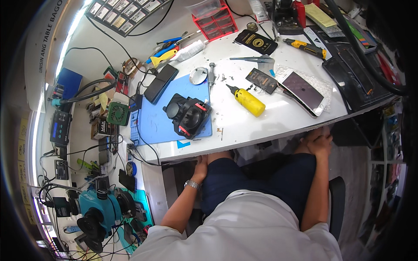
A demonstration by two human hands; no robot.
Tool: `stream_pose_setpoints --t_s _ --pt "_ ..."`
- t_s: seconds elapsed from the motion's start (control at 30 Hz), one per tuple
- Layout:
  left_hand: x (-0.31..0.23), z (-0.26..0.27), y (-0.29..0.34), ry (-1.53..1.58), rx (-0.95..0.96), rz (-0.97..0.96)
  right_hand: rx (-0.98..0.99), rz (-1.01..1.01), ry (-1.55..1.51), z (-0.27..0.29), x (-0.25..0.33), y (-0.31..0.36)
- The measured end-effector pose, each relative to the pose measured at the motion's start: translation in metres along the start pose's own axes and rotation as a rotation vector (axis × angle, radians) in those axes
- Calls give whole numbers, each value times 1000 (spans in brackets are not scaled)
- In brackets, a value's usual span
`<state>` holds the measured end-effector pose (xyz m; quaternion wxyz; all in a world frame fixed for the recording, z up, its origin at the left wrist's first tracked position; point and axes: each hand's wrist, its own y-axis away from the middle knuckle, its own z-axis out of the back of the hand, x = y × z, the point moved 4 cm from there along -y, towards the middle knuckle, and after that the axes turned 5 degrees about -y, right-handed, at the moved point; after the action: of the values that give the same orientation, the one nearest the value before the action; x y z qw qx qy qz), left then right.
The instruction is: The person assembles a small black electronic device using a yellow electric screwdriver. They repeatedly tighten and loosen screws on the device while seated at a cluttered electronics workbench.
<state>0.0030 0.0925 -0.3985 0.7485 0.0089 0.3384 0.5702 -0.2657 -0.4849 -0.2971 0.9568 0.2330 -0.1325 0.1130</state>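
- While left hand (200,168) and right hand (320,142) rest by the knees (219,156), I can't tell how spread they are.
- Black holder (190,115) sits on blue mat (153,126).

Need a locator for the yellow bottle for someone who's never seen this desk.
Find the white table and the blue mat on its left part. Between that mat and the white-framed phone to the right is the yellow bottle. Its rounded yellow body and dark pointed spout set it apart from the flat phone.
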Motion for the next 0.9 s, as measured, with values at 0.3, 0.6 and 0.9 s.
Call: stream_pose_setpoints --t_s 0.3,0.6,0.9 --pt "-160 30 97 -301 -96 73 -133 14 -33 -22 -10 -44" --pt "-154 31 -7 -487 -41 -412 -195 218 10 -27 -18 -68" --pt "-61 41 -77 -362 -220 -382 -282 384 299 1 25 41"
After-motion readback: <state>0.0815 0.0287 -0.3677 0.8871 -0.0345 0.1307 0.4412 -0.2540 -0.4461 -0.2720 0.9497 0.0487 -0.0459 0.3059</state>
